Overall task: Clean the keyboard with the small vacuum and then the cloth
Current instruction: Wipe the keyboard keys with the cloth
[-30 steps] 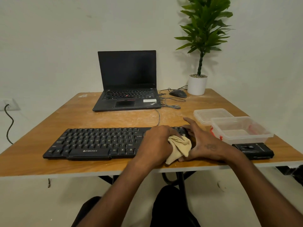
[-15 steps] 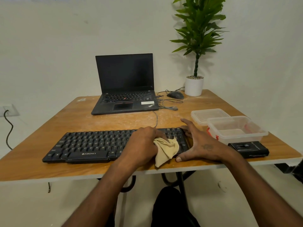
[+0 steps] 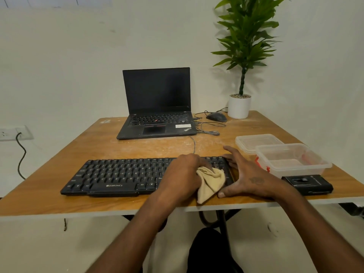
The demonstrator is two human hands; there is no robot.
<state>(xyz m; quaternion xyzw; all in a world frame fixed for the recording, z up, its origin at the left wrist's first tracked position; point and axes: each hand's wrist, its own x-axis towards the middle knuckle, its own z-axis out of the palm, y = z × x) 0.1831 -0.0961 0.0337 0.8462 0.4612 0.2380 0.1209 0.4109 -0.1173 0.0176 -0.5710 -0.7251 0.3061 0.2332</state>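
A black keyboard (image 3: 122, 176) lies along the front edge of the wooden table (image 3: 98, 146). My left hand (image 3: 183, 174) grips a bunched tan cloth (image 3: 210, 183) and presses it on the right part of the keyboard. My right hand (image 3: 248, 178) lies flat with spread fingers against the keyboard's right end, thumb at the front edge. A small black flat device (image 3: 307, 184), perhaps the small vacuum, lies at the table's front right, apart from both hands.
Two clear plastic containers (image 3: 291, 160) stand right of the keyboard. An open black laptop (image 3: 157, 107), a mouse (image 3: 216, 116) with cables and a potted plant (image 3: 239, 105) are at the back. A wall socket (image 3: 11, 133) with a cord is on the left.
My left hand with the cloth slid left along the keyboard, then a little back to the right. My right hand stayed at the keyboard's right end.
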